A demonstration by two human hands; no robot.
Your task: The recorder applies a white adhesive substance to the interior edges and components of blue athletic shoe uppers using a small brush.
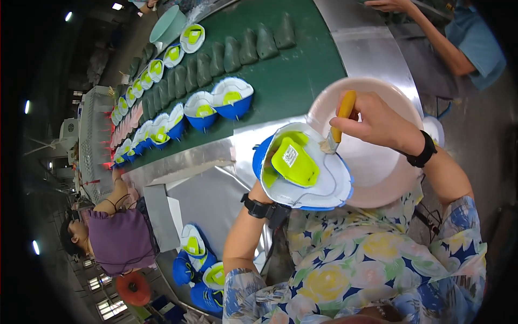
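My left hand (263,190) holds a blue shoe upper (302,167) from beneath, its white underside and lime-green insert facing up. A black watch sits on that wrist. My right hand (377,123) grips a brush with a yellow handle (343,110); its bristles touch the white rim of the shoe upper at the right. Both are held over a pale pink basin (377,173). A black band is on my right wrist.
A green conveyor belt (291,75) carries rows of blue shoe uppers (232,97) and dark green lasts (243,48). A teal bowl (167,24) is at the far end. One person in purple (118,237) sits at left, another in blue (464,38) at top right. More blue uppers (197,259) lie below.
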